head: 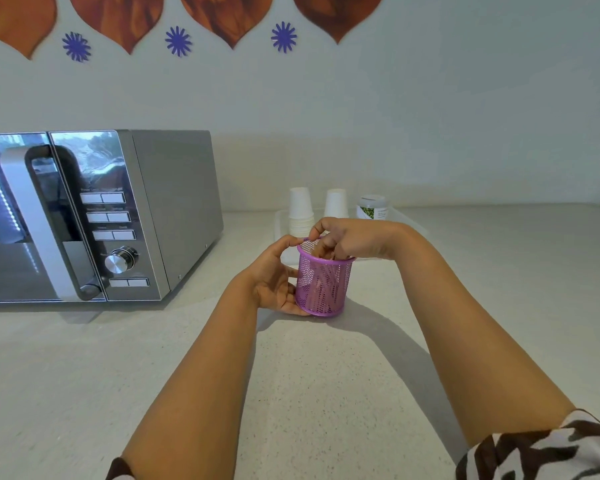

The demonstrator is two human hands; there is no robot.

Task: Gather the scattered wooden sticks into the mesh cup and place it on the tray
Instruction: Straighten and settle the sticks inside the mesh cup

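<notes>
**Mesh cup held at counter level, both hands engaged**

Mesh cup (323, 280), purple with a solid rim, sits slightly tilted in the left hand (274, 277), which wraps round its left wall with the thumb up at the rim and the lower fingers under the base edge. Whether the base touches the counter (326, 393) cannot be told. Wooden sticks (321, 285) show through the mesh as pale strips standing and leaning inside the cup, to the right of the left palm.

The right hand (347, 237) hangs directly over the cup mouth, fingers curled downward with their tips inside the rim. Whether those fingers pinch a stick cannot be told; the tips are hidden by the rim and mesh.

Beyond both hands lies a white tray (280, 223), pale against the counter, its near edge largely hidden behind the right hand and cup. On it stand two stacks of white paper cups (300, 209), upside down, and a small jar (372, 206) with a green label just to their right.

Well to the left of the held cup stands a silver microwave (118, 216), door closed. A patterned sleeve (548, 452) covers the right upper arm.
</notes>
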